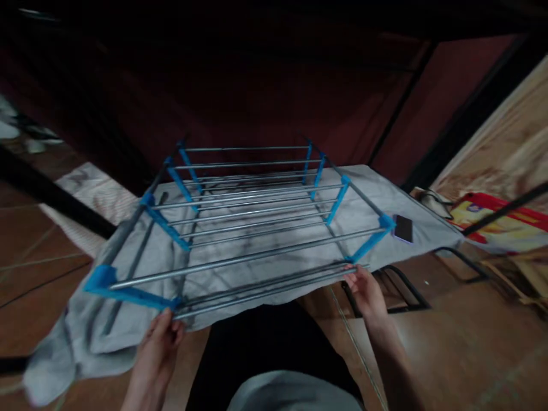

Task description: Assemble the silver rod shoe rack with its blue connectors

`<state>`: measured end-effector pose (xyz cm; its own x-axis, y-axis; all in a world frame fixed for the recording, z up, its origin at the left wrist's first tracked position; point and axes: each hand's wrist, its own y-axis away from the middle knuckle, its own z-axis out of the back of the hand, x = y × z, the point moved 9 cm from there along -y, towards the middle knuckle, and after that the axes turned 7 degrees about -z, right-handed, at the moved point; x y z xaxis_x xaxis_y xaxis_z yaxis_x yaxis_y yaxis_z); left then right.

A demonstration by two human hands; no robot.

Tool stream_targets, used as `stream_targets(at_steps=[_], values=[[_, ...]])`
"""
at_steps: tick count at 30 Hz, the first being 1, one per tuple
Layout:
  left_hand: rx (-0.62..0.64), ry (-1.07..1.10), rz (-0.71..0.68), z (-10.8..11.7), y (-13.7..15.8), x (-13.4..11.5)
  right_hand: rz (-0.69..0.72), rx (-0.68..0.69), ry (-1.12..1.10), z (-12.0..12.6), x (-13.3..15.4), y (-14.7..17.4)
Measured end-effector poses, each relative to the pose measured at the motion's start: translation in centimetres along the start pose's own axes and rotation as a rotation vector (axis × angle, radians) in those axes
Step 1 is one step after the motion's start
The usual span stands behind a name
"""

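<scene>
A rack (252, 260) of grey metal tubes joined by blue plastic brackets lies across a light grey cloth (282, 234) in front of me. A long metal rod (265, 294) runs along its near lower edge. My left hand (160, 337) pinches this rod's left end, just below a blue bracket (132, 294) at the near left corner. Toward the other end, my right hand (362, 285) has its fingers closed around the rod, beside the near right bracket (370, 242). The rod's right tip sticks out slightly past those fingers.
A dark phone (403, 228) rests on the cloth right of the rack. Another grey tube (132, 268) lies on the cloth at left. Dark metal frame bars (55, 191) stand at both sides. A red and yellow package (492, 220) is at far right, above the tiled floor (466, 348).
</scene>
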<state>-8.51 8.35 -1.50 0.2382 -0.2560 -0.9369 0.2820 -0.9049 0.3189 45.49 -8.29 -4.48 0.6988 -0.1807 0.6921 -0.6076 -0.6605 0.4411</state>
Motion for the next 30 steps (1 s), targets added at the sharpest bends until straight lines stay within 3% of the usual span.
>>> stream_targets(at_steps=[3, 6, 10, 18, 24, 30], values=[[0.036, 0.111, 0.031, -1.8, 0.6, 0.4, -0.041, -0.039, 0.044, 3.3, -0.2, -1.5], [0.055, 0.183, -0.005, -3.3, 0.9, 0.2, -0.117, -0.182, 0.065, 7.1, -0.4, -2.9], [0.083, 0.304, -0.012, -4.8, 1.2, 0.6, -0.191, -0.269, 0.115, 9.0, -0.2, -2.8], [0.023, 0.534, 0.005, -5.3, 0.5, 1.2, -0.082, -0.253, 0.492, 6.0, 1.0, -0.9], [0.000, 0.540, 0.091, -7.0, -0.4, 1.8, -0.109, -0.090, 0.507, 2.5, 0.7, -1.8], [-0.046, 0.517, 0.179, -7.9, -1.9, 2.7, -0.093, 0.120, 0.466, -1.5, -1.7, -2.8]])
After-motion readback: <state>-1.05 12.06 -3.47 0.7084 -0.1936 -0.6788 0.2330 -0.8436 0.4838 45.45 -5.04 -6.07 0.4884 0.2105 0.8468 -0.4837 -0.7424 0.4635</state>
